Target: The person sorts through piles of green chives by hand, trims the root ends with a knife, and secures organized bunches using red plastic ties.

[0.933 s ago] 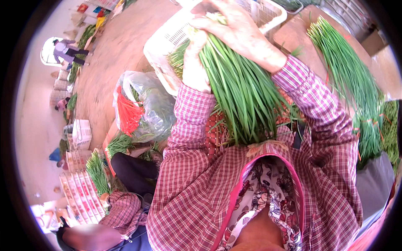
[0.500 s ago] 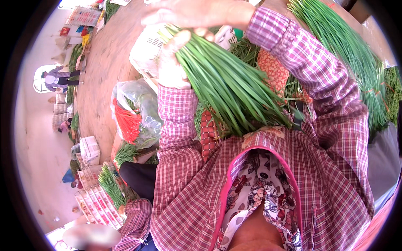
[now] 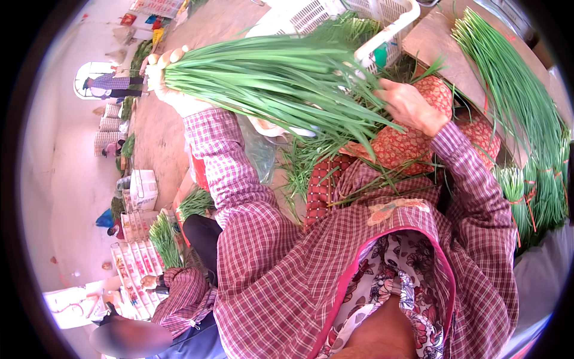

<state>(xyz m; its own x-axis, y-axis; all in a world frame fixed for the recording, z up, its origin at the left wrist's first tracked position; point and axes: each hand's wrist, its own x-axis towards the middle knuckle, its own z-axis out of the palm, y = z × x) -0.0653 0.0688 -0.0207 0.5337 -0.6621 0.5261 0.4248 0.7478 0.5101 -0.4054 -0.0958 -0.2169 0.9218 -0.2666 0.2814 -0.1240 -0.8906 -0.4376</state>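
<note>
Our right hand (image 3: 412, 106) curls at the tips of the green bunch (image 3: 263, 75), though we cannot tell whether it pinches any; farther out, our left hand (image 3: 169, 81) grips the stem end, holding the bunch aloft before the near edge of the white basket (image 3: 299, 21). Firmly held stems and light fingers should, we think, spare the leaves.

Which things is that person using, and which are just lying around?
Using:
long green stalks, bunched in the left hand, tips by the right hand
white basket of greens, probably

Just lying around, it seems:
tied green bundles on the right
white box on the left
</note>
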